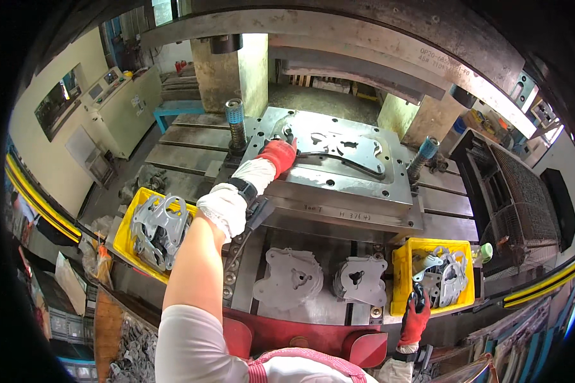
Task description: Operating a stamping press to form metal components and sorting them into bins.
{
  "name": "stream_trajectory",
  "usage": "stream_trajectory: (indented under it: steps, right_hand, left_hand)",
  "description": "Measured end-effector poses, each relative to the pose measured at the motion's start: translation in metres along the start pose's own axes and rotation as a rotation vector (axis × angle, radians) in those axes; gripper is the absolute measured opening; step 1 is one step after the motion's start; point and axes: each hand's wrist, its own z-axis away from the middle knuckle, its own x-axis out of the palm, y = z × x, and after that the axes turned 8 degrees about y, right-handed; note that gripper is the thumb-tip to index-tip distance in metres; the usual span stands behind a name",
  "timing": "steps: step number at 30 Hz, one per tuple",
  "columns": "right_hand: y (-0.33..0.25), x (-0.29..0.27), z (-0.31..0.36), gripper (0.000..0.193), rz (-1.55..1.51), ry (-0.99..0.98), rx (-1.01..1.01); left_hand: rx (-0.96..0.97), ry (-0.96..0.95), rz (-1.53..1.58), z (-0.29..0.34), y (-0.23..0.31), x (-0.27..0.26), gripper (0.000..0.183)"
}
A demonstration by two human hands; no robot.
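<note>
My left hand [278, 155], in a red glove with dark fingertips, reaches over the steel die block [287, 177]. Its fingers are closed at the left end of a flat, shiny metal plate [358, 150] with cut-out holes, which lies on the block. On the right, my right hand [416, 321], gloved alike, is at the front rim of a yellow bin [400, 281]. Its fingertips are beside the grey metal brackets [452, 277] inside; whether they grip one is unclear. Two stacks of flat metal blanks, a left stack [289, 278] and a right stack [362, 281], lie before the block.
Another yellow bin [124, 237] at the left holds metal parts. Guide posts with blue tops, a left post [236, 124] and a right post [423, 158], rise beside the block. The heavy upper press part [364, 41] hangs overhead. A control cabinet [124, 112] stands far left.
</note>
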Motion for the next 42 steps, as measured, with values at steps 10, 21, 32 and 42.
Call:
stream_trajectory:
  steps: [10,21,32,42]
  right_hand:
    - [0.042,-0.025,0.001,0.037,0.135,0.121,0.152]
    - [0.053,-0.024,-0.009,0.037,0.025,0.124,0.119]
    - [0.043,-0.015,-0.015,0.036,-0.023,0.065,0.087]
    - [-0.086,0.046,-0.028,0.044,-0.269,-0.283,-0.215]
  left_hand:
    - [0.365,-0.028,-0.25,-0.001,-0.005,-0.009,0.044]
    - [0.112,0.084,0.04,0.012,-0.009,-0.009,0.041]
    - [-0.186,0.104,0.415,0.031,-0.033,-0.004,0.058]
    - [-0.377,0.106,0.439,0.034,-0.017,-0.006,0.054]
